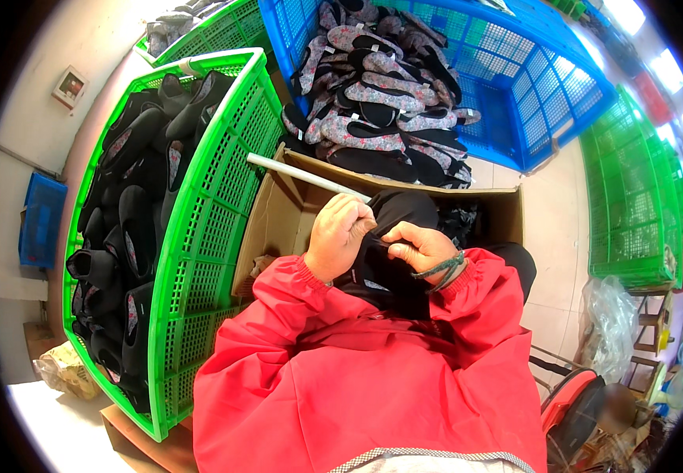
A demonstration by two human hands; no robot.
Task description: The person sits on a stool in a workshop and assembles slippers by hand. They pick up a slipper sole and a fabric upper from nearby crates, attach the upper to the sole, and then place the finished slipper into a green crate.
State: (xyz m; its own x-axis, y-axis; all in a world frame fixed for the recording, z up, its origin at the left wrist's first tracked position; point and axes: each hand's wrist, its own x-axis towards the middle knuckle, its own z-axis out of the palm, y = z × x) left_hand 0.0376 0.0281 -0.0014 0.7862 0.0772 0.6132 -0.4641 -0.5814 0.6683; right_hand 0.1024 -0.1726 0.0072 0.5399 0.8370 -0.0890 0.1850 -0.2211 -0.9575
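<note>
My left hand (340, 235) is closed in front of my lap, fingers curled at the upper edge of a black fabric piece (383, 266). Level with it, my right hand (423, 249) is closed too, thumb and fingers pinched at the other side of the piece. A small grey patch shows low on the fabric; whether it is a slipper, I cannot tell, as it merges with my black trousers (406, 208). A pale rod (302, 174) slants across the cardboard box (499, 206), its near end right behind my left hand.
To the left stands a green crate (209, 197) of black slippers (133, 221). Ahead, a blue crate (503, 94) holds a heap of floral-soled slippers (369, 94). Green crates (629, 197) and a clear plastic bag (605, 323) are at the right.
</note>
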